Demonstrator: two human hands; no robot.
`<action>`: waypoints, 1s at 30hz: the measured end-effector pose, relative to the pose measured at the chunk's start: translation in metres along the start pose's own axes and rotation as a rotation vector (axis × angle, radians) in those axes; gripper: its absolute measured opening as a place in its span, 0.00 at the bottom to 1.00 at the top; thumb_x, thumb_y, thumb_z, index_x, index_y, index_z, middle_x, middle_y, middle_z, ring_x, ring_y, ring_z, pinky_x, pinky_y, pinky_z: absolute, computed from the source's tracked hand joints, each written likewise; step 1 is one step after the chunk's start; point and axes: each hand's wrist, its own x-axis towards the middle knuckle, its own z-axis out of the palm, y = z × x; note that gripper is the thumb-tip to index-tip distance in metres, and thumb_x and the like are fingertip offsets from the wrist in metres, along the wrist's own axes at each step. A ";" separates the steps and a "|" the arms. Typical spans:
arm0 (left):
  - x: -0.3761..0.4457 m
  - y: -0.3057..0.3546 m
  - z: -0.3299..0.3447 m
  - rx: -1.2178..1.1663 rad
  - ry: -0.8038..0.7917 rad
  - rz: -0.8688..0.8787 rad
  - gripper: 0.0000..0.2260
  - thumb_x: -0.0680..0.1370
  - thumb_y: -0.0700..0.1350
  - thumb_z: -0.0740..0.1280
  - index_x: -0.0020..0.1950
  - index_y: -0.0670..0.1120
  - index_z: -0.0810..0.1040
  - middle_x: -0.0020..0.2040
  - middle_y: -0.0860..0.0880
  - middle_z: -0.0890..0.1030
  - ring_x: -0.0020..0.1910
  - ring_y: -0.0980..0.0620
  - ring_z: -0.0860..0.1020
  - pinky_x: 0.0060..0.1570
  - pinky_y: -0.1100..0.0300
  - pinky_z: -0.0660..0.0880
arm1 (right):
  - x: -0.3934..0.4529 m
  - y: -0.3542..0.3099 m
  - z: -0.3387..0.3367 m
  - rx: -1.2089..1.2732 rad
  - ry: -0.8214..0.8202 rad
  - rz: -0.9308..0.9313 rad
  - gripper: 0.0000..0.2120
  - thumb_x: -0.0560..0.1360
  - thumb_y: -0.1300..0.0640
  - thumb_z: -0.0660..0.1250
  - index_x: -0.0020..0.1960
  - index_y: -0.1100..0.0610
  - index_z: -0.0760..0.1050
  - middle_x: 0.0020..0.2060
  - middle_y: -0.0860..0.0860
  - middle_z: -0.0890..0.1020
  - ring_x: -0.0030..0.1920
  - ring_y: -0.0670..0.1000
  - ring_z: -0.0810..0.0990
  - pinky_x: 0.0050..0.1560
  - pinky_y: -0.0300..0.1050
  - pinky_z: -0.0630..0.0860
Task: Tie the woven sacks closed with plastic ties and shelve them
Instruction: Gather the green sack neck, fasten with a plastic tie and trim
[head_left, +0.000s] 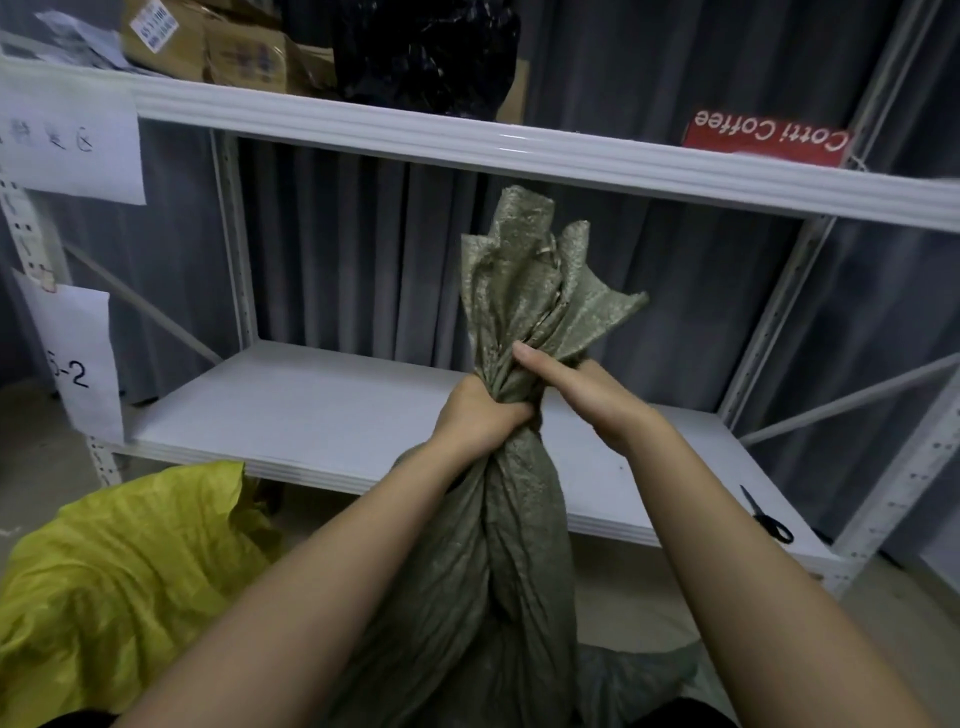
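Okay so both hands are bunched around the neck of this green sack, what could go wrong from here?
1. No plastic tie shows, and the left hand and right hand both grip the green sack; freeing one to fetch a tie may let the gathered neck loosen.
2. The scissors lie near the lower shelf's front edge; shelving the sack could knock them off.

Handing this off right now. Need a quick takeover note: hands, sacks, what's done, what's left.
Left hand: grip closed round the gathered neck of the green sack.
Right hand: also gripping the neck, just above the left.
Yellow sack: on the floor at left, no tie visible.
Scissors: right end of the lower shelf.
Done: neck bunched.
Left: no tie in view; tie the green sack and shelve it.
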 end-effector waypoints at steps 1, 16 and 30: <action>0.003 0.000 -0.002 0.083 0.026 -0.023 0.18 0.65 0.50 0.69 0.54 0.50 0.79 0.48 0.48 0.83 0.48 0.47 0.81 0.52 0.50 0.78 | -0.003 0.006 -0.004 -0.014 0.023 0.003 0.29 0.72 0.42 0.68 0.70 0.51 0.66 0.59 0.40 0.73 0.58 0.40 0.72 0.50 0.32 0.68; 0.010 0.003 -0.018 0.656 -0.062 0.146 0.14 0.68 0.45 0.68 0.52 0.45 0.74 0.45 0.47 0.80 0.44 0.45 0.78 0.39 0.53 0.76 | 0.023 0.052 0.012 -1.886 0.406 -0.711 0.49 0.61 0.46 0.77 0.74 0.52 0.56 0.75 0.56 0.57 0.75 0.58 0.50 0.71 0.63 0.39; -0.024 -0.050 -0.043 0.200 -0.119 -0.118 0.67 0.47 0.73 0.71 0.76 0.55 0.37 0.77 0.51 0.53 0.76 0.49 0.54 0.73 0.46 0.57 | 0.051 -0.027 0.048 -2.082 0.080 -0.799 0.07 0.74 0.64 0.63 0.52 0.58 0.75 0.40 0.53 0.82 0.54 0.59 0.75 0.72 0.68 0.47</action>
